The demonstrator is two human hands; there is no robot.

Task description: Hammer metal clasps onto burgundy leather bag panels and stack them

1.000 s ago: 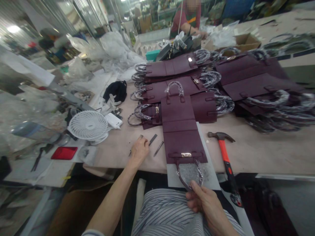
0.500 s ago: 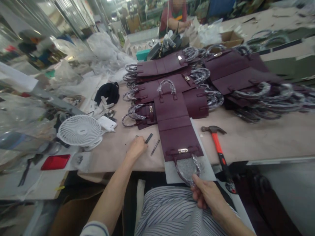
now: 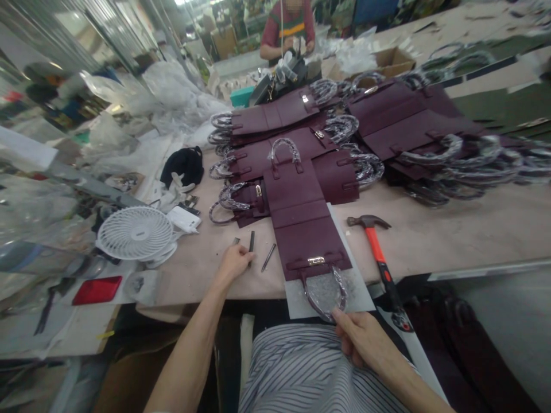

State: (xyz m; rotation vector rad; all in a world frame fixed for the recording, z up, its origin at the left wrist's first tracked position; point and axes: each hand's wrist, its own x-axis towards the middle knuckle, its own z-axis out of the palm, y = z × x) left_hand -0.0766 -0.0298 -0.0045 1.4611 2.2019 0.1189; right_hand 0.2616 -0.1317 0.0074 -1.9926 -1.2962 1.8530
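A flat maroon leather bag panel (image 3: 301, 218) lies lengthwise on the table in front of me, with a gold clasp (image 3: 315, 261) near its close end. Its plastic-wrapped handle (image 3: 326, 295) hangs over a grey pad (image 3: 360, 292) at the table edge. My right hand (image 3: 359, 341) pinches the lowest part of that handle. My left hand (image 3: 233, 264) rests on the table left of the panel, fingers closed on a thin dark metal tool (image 3: 251, 241). A second thin tool (image 3: 268, 257) lies loose between that hand and the panel.
A hammer with an orange handle (image 3: 379, 252) lies right of the panel. Piles of maroon panels (image 3: 413, 126) fill the back of the table. A white fan (image 3: 135, 234), a phone (image 3: 184, 218) and a red case (image 3: 97, 289) sit left. Another person (image 3: 287, 28) works far behind.
My left hand has closed on the dark tool and turned it from slanted to nearly upright on the table. My right hand stays on the handle. My view has drifted a little.
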